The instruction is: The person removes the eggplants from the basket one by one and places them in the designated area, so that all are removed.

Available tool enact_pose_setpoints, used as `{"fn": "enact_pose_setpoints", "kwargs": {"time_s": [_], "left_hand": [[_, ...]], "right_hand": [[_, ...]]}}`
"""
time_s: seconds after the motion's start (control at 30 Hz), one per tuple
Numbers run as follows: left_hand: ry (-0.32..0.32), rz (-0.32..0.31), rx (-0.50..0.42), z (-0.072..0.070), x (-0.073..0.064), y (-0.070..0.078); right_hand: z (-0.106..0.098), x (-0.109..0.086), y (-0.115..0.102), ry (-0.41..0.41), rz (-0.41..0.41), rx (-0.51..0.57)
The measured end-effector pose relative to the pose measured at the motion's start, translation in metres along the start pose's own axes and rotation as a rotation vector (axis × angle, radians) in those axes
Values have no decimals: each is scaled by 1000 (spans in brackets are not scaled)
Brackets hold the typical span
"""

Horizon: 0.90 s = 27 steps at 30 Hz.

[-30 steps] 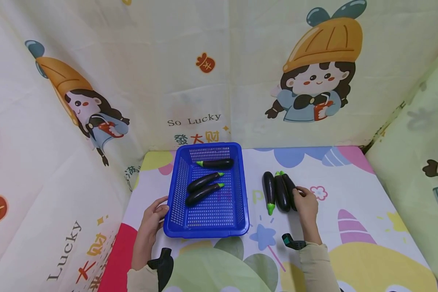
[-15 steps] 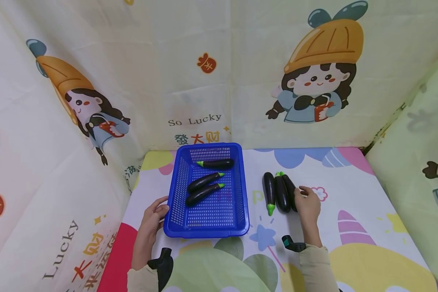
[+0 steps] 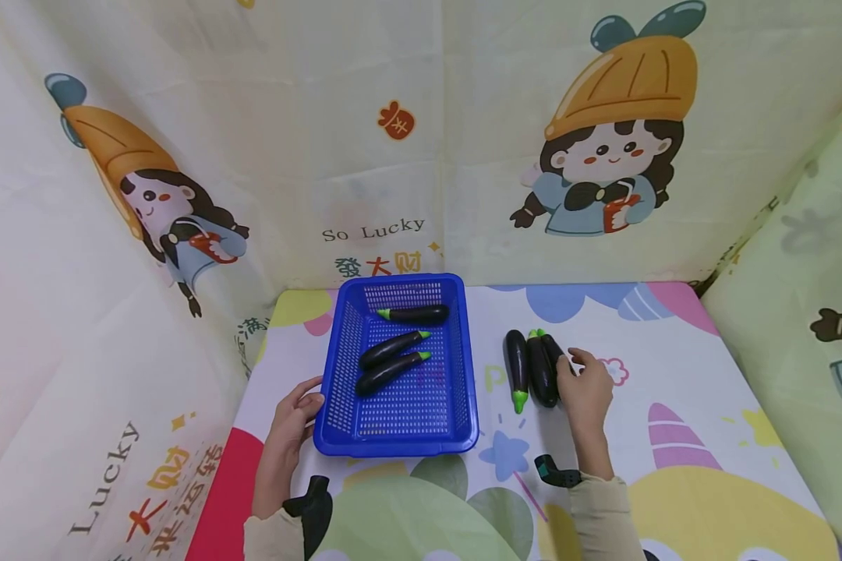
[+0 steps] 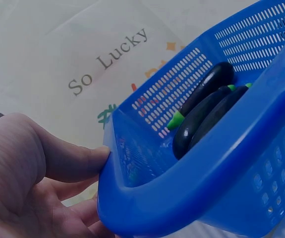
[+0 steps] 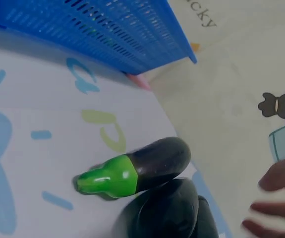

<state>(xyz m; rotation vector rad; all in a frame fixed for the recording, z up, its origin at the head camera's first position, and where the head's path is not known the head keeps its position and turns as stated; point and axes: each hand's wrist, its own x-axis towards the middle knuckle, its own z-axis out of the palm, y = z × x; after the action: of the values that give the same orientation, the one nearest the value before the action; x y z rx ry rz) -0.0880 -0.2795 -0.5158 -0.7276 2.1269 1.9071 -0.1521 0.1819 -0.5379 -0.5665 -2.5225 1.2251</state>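
Observation:
A blue plastic basket (image 3: 396,449) holds three dark eggplants; one (image 3: 421,315) lies crosswise at the back and two lie slanted side by side. My left hand (image 3: 289,428) grips the basket's left edge, its thumb (image 4: 90,159) at the rim and the other fingers tucked below. To the right of the basket three more eggplants lie in a row, the nearest one (image 3: 516,365) with its green cap toward me. My right hand (image 3: 586,393) is beside the rightmost eggplant (image 3: 553,351) and partly covers it. In the right wrist view its fingers (image 5: 276,210) are spread, holding nothing.
A printed cloth (image 3: 681,374) with cartoon shapes covers the table. Patterned fabric walls (image 3: 477,156) rise at the back and on both sides. The basket stands near the back edge. Dark straps with small devices (image 3: 556,472) sit on both wrists.
My right hand shifts slightly right, then back left against the rightmost eggplant, covering more of its lower end. The left hand, basket and eggplants stay in place.

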Motion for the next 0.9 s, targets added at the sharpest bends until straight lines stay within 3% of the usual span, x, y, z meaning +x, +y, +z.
{"fn": "enact_pose_setpoints", "kwargs": {"time_s": [0.2,0.47,0.77,0.9], "left_hand": [[2,3,5,0,-1,0],[1,-5,-2,1,-1,0],[3,-19,-1,0,0,-1],[7,-25,1,0,1,-1]], "right_hand": [[4,-1,-7,-45,-169,18],[7,1,-14,-104,-334,9],[11,1,-31,-101,-594,31],[14,3,-39,-150,-687,22]]}}
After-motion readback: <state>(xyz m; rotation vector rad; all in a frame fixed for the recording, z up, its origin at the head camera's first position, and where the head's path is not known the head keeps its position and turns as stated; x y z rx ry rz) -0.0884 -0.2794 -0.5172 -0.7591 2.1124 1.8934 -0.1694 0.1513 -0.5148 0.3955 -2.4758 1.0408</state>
